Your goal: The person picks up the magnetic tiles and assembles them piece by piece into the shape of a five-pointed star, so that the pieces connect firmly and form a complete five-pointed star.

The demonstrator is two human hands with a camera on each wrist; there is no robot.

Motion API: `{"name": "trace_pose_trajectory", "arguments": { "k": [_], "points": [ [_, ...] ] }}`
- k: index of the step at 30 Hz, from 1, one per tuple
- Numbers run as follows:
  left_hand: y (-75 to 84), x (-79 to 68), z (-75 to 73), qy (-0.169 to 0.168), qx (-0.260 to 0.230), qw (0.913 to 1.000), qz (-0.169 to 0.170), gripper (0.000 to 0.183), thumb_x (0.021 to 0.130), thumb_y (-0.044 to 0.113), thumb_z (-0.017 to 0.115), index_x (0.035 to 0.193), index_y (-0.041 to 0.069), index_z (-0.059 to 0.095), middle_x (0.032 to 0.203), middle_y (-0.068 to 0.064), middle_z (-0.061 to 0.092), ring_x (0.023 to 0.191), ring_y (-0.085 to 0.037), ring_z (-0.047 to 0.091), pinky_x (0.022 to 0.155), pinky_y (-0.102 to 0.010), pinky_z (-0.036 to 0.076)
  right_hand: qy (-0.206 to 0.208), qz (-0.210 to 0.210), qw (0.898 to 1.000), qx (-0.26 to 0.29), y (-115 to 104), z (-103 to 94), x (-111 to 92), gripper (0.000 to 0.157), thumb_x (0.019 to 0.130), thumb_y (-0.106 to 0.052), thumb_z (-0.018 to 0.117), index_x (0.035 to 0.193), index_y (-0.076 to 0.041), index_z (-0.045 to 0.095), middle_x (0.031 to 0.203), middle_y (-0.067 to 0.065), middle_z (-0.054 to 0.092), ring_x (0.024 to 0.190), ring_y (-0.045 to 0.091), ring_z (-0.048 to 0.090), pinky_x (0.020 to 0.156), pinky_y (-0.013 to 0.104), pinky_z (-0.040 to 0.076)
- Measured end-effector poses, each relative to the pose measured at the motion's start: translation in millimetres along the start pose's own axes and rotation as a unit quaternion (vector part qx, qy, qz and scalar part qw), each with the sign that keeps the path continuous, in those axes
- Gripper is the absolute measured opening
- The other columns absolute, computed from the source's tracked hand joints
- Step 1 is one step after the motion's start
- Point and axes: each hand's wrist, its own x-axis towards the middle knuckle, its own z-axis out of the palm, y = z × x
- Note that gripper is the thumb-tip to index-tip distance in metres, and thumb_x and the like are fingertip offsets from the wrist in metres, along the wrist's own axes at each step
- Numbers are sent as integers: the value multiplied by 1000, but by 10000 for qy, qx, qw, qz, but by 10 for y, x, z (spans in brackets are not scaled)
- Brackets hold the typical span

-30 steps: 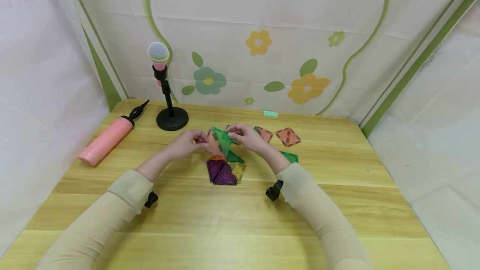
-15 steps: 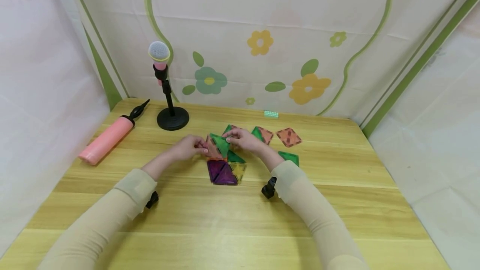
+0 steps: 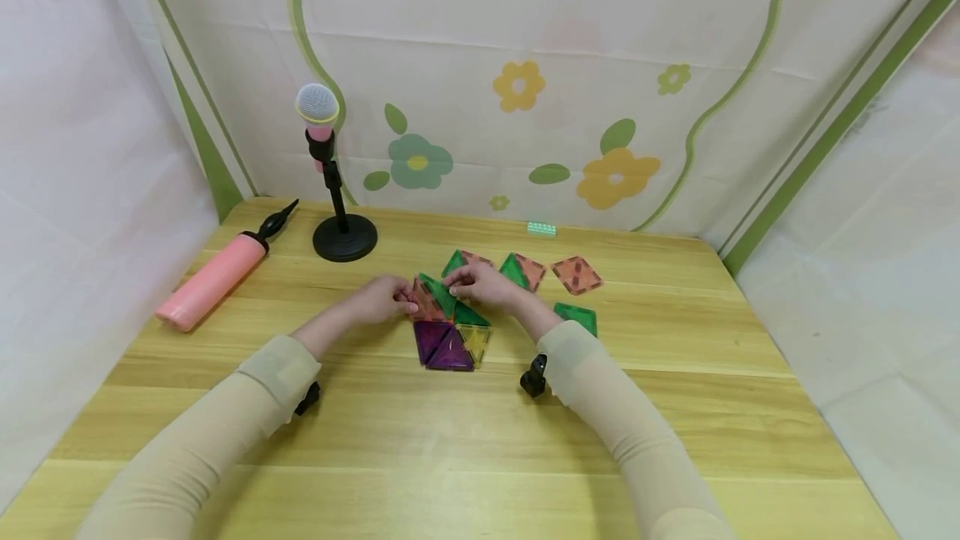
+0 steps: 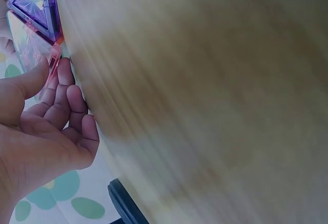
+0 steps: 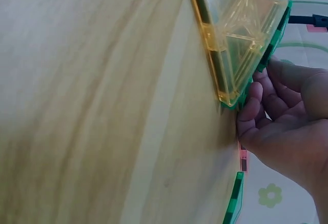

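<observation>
In the head view my left hand (image 3: pixel 385 300) pinches the outer edge of a translucent red triangular magnetic tile (image 3: pixel 424 303). Thumb and fingers also meet on this tile (image 4: pixel 31 42) in the left wrist view. My right hand (image 3: pixel 483 286) pinches a green triangular magnetic tile (image 3: pixel 442 297) beside the red one. Both tiles lie low, against a cluster with two purple triangles (image 3: pixel 452 351), a yellow triangle (image 3: pixel 476 344) and another green triangle (image 3: pixel 471 316). In the right wrist view, the yellow tile (image 5: pixel 241 34) partly hides the green edges near my fingers.
Behind the hands lie green-and-red tile pairs (image 3: pixel 525 271) and a red diamond shape (image 3: pixel 577 274). A green tile (image 3: pixel 577 319) sits near the right forearm. At left are a pink hand pump (image 3: pixel 217 277) and a microphone stand (image 3: pixel 345 237). A small teal block (image 3: pixel 542 228) lies at the back.
Both hands have lowered the red and green tiles from a raised, tilted position toward the cluster. They now lie flatter beside the purple tiles; the tile pair behind shows more.
</observation>
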Motion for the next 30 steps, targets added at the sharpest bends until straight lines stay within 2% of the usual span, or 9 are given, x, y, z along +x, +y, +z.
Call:
{"name": "trace_pose_trajectory", "arguments": {
  "k": [4, 9, 11, 15, 18, 22, 25, 30],
  "points": [
    [8, 3, 9, -32, 87, 10000, 13, 14, 92, 14, 62, 91, 0, 64, 78, -7, 62, 64, -11, 47, 58, -24, 39, 101, -56, 9995, -298, 8, 33, 4, 25, 95, -9, 56, 118, -5, 63, 106, 7, 64, 92, 13, 59, 76, 24, 48],
    [17, 6, 16, -31, 63, 10000, -71, 15, 91, 15, 63, 94, 0, 64, 80, -6, 63, 64, -11, 50, 58, -24, 42, 191, -145, 9990, -374, 21, 26, -25, 26, 95, -9, 57, 119, -7, 63, 110, 7, 64, 99, 17, 60, 80, 27, 49],
    [25, 1, 7, 4, 48, 9999, -92, 18, 91, 16, 64, 98, 0, 63, 83, -7, 64, 67, -12, 53, 61, -25, 44, 230, -176, 9989, -371, 18, -1, -57, 27, 94, -11, 58, 120, -7, 63, 112, 6, 64, 101, 17, 60, 83, 29, 49],
    [35, -15, -36, 140, 108, 9998, -9, 35, 90, 17, 65, 117, -2, 56, 94, -10, 64, 78, -17, 59, 70, -31, 48, 295, -173, 9989, -321, 7, -87, -153, 30, 93, -13, 60, 122, -6, 62, 114, 7, 64, 104, 18, 59, 87, 32, 49],
    [39, -11, -66, 244, 267, 9992, 153, 50, 89, 18, 66, 132, -1, 46, 107, -13, 63, 92, -24, 60, 78, -37, 49, 313, -281, 9983, -414, 18, -178, -241, 31, 93, -14, 60, 122, -5, 61, 115, 10, 65, 103, 20, 59, 86, 34, 48],
    [52, 10, -88, 300, 462, 9975, 432, 61, 89, 18, 67, 142, 5, 39, 118, -14, 59, 104, -29, 56, 86, -44, 46, 347, -536, 9948, -794, 47, -302, -371, 31, 93, -15, 61, 122, -4, 61, 113, 9, 65, 99, 19, 57, 84, 36, 47],
    [58, 25, -95, 321, 579, 9954, 685, 59, 89, 16, 67, 141, 6, 41, 119, -14, 59, 107, -30, 55, 90, -47, 44, 422, -596, 9910, -1118, 59, -389, -477, 30, 92, -18, 62, 120, -8, 63, 111, 3, 65, 95, 17, 56, 79, 34, 46],
    [40, 43, -99, 491, 755, 9914, 944, 46, 88, 12, 67, 132, 4, 53, 116, -14, 62, 108, -32, 56, 92, -47, 45, 571, -688, 9860, -1408, 57, -557, -687, 28, 92, -22, 63, 119, -12, 64, 114, 6, 63, 90, 18, 54, 72, 33, 45]
  ]
}}
